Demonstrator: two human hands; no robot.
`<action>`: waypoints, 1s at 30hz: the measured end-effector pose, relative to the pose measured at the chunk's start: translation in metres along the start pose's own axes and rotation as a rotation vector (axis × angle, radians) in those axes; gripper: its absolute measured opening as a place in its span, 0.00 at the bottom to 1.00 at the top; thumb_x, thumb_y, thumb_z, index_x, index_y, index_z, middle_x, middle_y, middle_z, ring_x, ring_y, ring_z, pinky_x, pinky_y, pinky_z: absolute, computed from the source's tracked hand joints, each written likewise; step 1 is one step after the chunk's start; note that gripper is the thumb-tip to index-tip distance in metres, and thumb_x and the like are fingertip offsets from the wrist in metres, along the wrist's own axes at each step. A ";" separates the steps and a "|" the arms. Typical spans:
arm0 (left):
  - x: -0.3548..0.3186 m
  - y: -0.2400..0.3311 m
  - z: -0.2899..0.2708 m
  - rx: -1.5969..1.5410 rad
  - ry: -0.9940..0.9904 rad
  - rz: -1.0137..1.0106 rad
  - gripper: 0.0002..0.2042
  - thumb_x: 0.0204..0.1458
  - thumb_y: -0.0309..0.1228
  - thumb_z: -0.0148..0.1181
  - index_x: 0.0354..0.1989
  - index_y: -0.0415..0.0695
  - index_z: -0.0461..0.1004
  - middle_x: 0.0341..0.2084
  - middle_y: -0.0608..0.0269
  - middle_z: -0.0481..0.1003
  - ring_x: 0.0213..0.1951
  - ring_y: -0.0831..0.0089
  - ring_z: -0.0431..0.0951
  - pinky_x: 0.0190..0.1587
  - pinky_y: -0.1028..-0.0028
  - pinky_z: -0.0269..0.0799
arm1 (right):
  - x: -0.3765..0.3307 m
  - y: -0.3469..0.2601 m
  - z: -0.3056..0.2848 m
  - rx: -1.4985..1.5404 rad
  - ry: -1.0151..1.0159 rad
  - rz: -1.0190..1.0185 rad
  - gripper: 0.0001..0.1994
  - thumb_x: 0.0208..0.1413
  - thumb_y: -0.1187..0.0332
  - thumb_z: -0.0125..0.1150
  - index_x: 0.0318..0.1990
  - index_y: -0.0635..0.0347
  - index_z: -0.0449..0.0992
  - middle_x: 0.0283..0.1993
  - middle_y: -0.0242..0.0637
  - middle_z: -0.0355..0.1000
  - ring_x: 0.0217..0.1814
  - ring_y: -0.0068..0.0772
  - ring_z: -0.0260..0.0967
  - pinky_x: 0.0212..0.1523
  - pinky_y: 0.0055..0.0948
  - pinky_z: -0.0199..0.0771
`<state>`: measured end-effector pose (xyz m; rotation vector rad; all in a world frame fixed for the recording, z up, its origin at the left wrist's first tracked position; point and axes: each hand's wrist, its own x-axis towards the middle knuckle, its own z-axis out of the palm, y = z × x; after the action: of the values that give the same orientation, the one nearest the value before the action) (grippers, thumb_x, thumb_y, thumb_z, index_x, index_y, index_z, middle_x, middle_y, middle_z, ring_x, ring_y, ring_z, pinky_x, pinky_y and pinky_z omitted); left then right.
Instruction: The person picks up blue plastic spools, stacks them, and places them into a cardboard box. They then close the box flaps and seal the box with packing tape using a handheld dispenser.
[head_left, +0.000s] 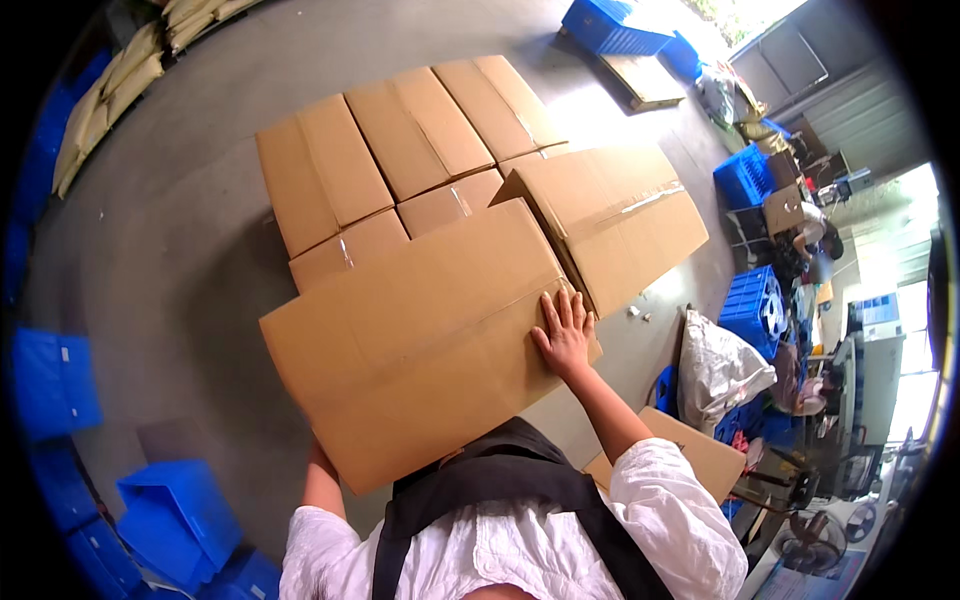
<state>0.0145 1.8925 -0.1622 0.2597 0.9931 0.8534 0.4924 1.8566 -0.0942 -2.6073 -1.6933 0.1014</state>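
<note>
- The large plain brown cardboard carton [420,335] is held up in front of the person's chest, its long top face tilted toward the camera, above the stacked cartons on the floor.
- The right hand [565,335] lies flat on the carton's top face near the right end, fingers [560,305] spread wide and pressing down, not curled round any edge.
- The left hand [322,462] is tucked under the carton's lower left corner; only the wrist shows, so I cannot tell how its fingers sit.
- To handle it well, I judge the load should stay level, with the hidden hand bearing the weight from beneath and the flat palm only steadying; a palm on smooth cardboard could slip if the carton tips.
- Just beyond stands a second brown cardboard carton with a taped seam [615,225], touching the held one's far right corner.
- Behind both, a block of closed brown cartons [400,160] lies in rows on the grey concrete floor [180,270].
- Blue plastic crates [175,515] sit at lower left and along the right side.
- A white filled sack [715,365] rests at the right; other people work farther off in that cluttered corner.
</note>
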 end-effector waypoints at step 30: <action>0.051 0.060 0.026 0.339 0.038 0.012 0.34 0.59 0.59 0.37 0.64 0.44 0.57 0.60 0.59 0.62 0.59 0.60 0.64 0.57 0.60 0.64 | 0.037 -0.015 0.013 0.162 0.253 -0.038 0.30 0.59 0.45 0.43 0.67 0.44 0.55 0.71 0.44 0.47 0.75 0.55 0.32 0.70 0.54 0.30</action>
<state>0.0182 1.9738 -0.1468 0.5398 1.1719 0.6998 0.4930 1.8963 -0.1078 -2.3553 -1.5768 -0.0852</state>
